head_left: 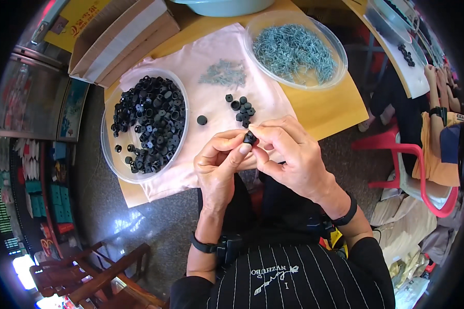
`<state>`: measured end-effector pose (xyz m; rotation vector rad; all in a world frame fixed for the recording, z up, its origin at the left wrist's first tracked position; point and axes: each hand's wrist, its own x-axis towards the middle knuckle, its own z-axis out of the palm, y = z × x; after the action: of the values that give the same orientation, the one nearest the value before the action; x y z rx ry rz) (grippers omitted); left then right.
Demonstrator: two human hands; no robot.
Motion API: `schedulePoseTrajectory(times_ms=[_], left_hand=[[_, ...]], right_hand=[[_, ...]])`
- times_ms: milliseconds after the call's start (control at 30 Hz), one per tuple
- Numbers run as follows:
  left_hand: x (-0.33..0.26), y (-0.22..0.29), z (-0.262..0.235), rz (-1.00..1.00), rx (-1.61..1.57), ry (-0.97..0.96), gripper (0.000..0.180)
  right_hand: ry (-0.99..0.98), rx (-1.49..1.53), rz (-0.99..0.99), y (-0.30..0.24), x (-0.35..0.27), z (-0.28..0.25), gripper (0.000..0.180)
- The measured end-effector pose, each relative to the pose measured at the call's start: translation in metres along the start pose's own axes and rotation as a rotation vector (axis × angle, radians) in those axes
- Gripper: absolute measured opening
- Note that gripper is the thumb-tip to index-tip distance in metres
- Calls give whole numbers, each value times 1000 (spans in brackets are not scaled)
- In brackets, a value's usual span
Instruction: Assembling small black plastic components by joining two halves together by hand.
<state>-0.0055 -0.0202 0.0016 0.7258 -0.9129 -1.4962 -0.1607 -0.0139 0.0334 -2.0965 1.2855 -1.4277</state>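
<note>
A small black plastic cap [250, 138] sits pinched between the fingertips of both hands, above the near edge of a pink cloth [211, 98]. My left hand [219, 162] holds it from the left with thumb and forefinger. My right hand [288, 154] grips it from the right. Just beyond the hands lie several loose black caps [241, 109] on the cloth, with one more cap [202, 120] to their left. A small heap of grey nails [223, 72] lies farther back on the cloth.
A clear round tray [108, 154] of many black caps stands at the left. Another clear tray [340, 69] of grey nails is at the back right. Cardboard boxes [118, 44] lie at the back left. A red plastic chair [423, 170] and another person's arm [438, 98] are at the right.
</note>
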Motion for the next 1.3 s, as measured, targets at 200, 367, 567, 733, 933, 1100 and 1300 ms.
schedulePoseTrajectory(times_ms=[200,367,567,733,933,1100,1300], left_hand=[[3,0,3,-14,10,19,11],[5,-3,3,-6,54,54,8],[4,-2,3,29,32,27,16],[2,-4,2,38,4,46,26],[4,-3,6,-4,110,58,26],[8,-6,13,10,173,53,19],[4,-2,5,40,205,76,14]], right_hand=[[13,-67,-77,12,1,4,33],[19,-128,-143,18,0,8,31],[59,-20,-49,13,4,8,28],[62,12,-5,23,48,-17,26],[234,-171,21,62,179,-37,23],[271,-414,95,103,224,-31,26],[-383,-322,98,50,154,-2,21]])
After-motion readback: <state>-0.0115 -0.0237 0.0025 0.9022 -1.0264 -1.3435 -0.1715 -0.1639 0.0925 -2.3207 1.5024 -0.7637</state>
